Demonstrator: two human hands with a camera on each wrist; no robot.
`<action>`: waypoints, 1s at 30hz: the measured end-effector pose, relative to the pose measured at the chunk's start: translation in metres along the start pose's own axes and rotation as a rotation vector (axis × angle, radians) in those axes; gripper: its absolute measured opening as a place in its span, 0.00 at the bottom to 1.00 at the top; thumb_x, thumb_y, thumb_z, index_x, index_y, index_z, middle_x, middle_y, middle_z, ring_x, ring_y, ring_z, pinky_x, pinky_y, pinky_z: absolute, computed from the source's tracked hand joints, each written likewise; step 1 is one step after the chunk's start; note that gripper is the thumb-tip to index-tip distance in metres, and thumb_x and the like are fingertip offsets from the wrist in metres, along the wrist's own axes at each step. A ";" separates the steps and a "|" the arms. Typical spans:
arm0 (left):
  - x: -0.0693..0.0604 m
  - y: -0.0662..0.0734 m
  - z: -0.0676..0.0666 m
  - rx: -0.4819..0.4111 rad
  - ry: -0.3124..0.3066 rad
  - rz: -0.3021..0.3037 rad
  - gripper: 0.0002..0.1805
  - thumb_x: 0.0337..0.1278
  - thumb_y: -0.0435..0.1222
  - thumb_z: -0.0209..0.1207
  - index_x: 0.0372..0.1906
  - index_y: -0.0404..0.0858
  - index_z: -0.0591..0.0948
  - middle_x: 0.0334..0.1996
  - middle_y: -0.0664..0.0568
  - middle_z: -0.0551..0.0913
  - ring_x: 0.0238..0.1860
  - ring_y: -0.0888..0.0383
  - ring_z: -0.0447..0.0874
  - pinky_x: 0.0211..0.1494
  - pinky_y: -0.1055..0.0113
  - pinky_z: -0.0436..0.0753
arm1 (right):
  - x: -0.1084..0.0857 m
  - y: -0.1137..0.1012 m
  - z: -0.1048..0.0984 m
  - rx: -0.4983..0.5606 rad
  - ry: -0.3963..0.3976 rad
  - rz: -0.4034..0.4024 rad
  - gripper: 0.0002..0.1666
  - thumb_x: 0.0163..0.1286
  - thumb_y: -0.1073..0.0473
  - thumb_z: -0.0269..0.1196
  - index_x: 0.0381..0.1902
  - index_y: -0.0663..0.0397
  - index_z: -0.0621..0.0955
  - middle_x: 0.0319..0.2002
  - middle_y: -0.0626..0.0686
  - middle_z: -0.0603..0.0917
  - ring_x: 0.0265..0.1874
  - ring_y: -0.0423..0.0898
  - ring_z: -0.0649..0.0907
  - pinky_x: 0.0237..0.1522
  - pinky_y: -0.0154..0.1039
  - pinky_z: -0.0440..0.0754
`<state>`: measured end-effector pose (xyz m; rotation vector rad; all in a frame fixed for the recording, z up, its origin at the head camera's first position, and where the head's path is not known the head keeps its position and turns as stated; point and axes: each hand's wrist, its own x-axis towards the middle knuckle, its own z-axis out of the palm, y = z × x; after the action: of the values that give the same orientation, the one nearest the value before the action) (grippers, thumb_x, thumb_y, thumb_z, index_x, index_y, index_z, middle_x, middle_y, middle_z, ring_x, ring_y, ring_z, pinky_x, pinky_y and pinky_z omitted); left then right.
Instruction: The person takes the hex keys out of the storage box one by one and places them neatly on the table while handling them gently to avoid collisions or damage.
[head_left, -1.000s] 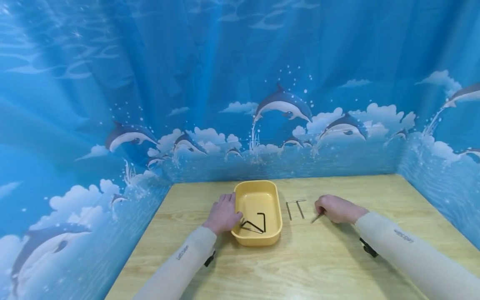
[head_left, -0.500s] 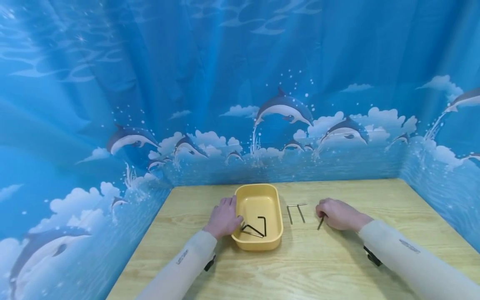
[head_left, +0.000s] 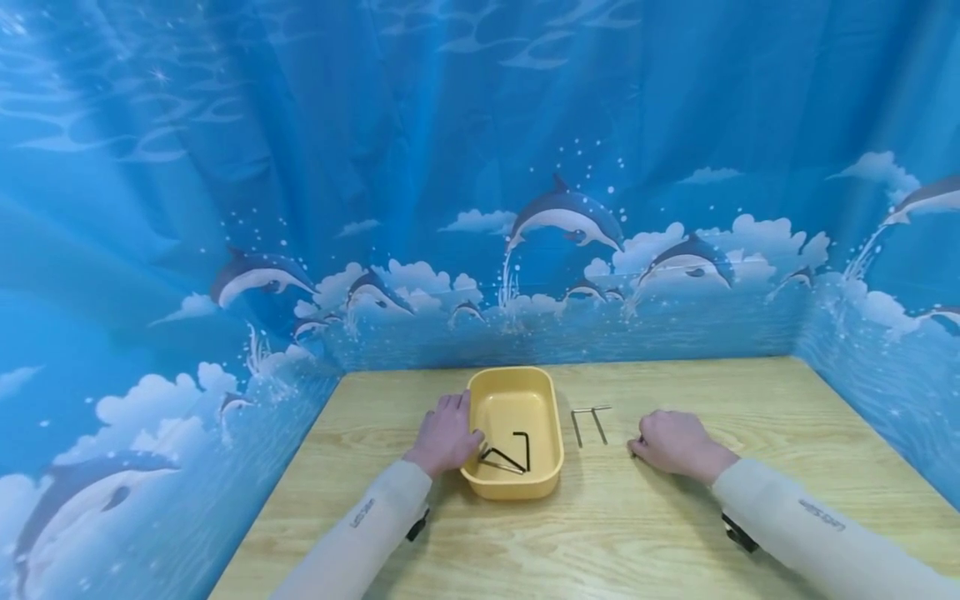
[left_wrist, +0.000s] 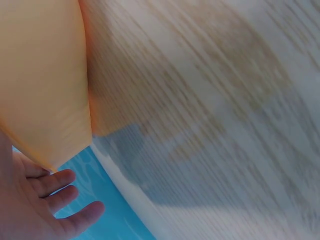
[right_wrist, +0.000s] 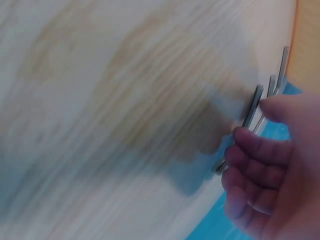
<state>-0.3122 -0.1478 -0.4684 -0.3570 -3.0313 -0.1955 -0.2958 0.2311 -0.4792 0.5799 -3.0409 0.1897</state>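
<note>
A yellow plastic box (head_left: 517,488) stands on the table, and my left hand (head_left: 444,435) holds its left side, thumb over the rim and fingers along the outer wall. The left wrist view shows those fingers (left_wrist: 60,197) loosely bent by the box wall. To the right, my right hand (head_left: 677,443) pinches a metal hex key (right_wrist: 252,107) between thumb and fingers, low over the table; the head view mostly hides this key. Between hand and box lie two silver hex keys (head_left: 577,430). Inside the box are black hex keys (head_left: 528,452) and a silver one (head_left: 501,466).
The wood-grain table (head_left: 600,533) reaches to a blue dolphin-print curtain (head_left: 420,325) at the back and both sides. A dark wrist strap (head_left: 739,533) sits at the right sleeve, another at the left.
My right hand has come slightly nearer and turned, so its hex key, visible below the fingers earlier, is now nearly hidden. The left hand and the box stay in place.
</note>
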 end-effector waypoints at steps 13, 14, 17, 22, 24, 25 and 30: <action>-0.001 -0.001 -0.002 -0.007 0.005 0.004 0.42 0.66 0.49 0.55 0.77 0.31 0.58 0.71 0.37 0.68 0.72 0.41 0.64 0.69 0.41 0.71 | 0.008 -0.005 0.001 0.108 -0.041 0.097 0.14 0.64 0.62 0.60 0.19 0.52 0.73 0.17 0.50 0.72 0.17 0.44 0.71 0.20 0.38 0.71; -0.001 -0.001 -0.002 -0.012 0.004 0.006 0.42 0.66 0.49 0.55 0.77 0.30 0.58 0.71 0.37 0.68 0.72 0.41 0.64 0.69 0.41 0.71 | 0.009 -0.005 0.002 0.119 -0.042 0.104 0.14 0.64 0.63 0.60 0.19 0.52 0.74 0.17 0.50 0.72 0.16 0.45 0.71 0.19 0.38 0.71; -0.001 -0.001 -0.002 -0.016 0.000 0.006 0.42 0.66 0.49 0.54 0.77 0.30 0.58 0.71 0.37 0.67 0.73 0.41 0.64 0.70 0.42 0.71 | 0.013 -0.005 0.003 0.147 -0.036 0.121 0.13 0.63 0.64 0.59 0.19 0.53 0.73 0.17 0.51 0.73 0.16 0.45 0.71 0.19 0.38 0.71; 0.001 -0.001 -0.003 -0.004 -0.009 0.000 0.43 0.67 0.50 0.54 0.78 0.31 0.57 0.72 0.37 0.67 0.73 0.41 0.63 0.71 0.42 0.69 | 0.020 -0.007 0.004 0.165 -0.029 0.140 0.13 0.65 0.64 0.59 0.20 0.54 0.73 0.18 0.51 0.74 0.17 0.45 0.71 0.20 0.39 0.71; 0.000 0.000 -0.003 -0.007 -0.014 0.000 0.43 0.67 0.50 0.54 0.78 0.31 0.57 0.72 0.37 0.67 0.73 0.41 0.63 0.71 0.42 0.69 | 0.022 -0.008 0.004 0.164 -0.027 0.144 0.13 0.66 0.63 0.59 0.20 0.54 0.74 0.18 0.51 0.74 0.17 0.45 0.72 0.20 0.39 0.72; 0.000 0.000 -0.003 -0.010 -0.016 -0.001 0.43 0.67 0.50 0.54 0.78 0.31 0.57 0.72 0.37 0.67 0.73 0.41 0.63 0.71 0.42 0.69 | 0.024 -0.009 0.005 0.166 -0.026 0.147 0.13 0.66 0.63 0.59 0.21 0.54 0.74 0.19 0.51 0.75 0.17 0.46 0.72 0.20 0.39 0.72; -0.001 0.001 -0.004 -0.014 -0.018 -0.003 0.42 0.67 0.49 0.54 0.78 0.31 0.57 0.72 0.37 0.67 0.73 0.42 0.63 0.70 0.42 0.70 | 0.030 -0.010 0.006 0.171 -0.009 0.159 0.12 0.65 0.64 0.58 0.21 0.54 0.74 0.19 0.52 0.74 0.19 0.47 0.73 0.22 0.41 0.73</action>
<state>-0.3109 -0.1480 -0.4647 -0.3571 -3.0497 -0.2148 -0.3206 0.2105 -0.4819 0.3457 -3.0996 0.4573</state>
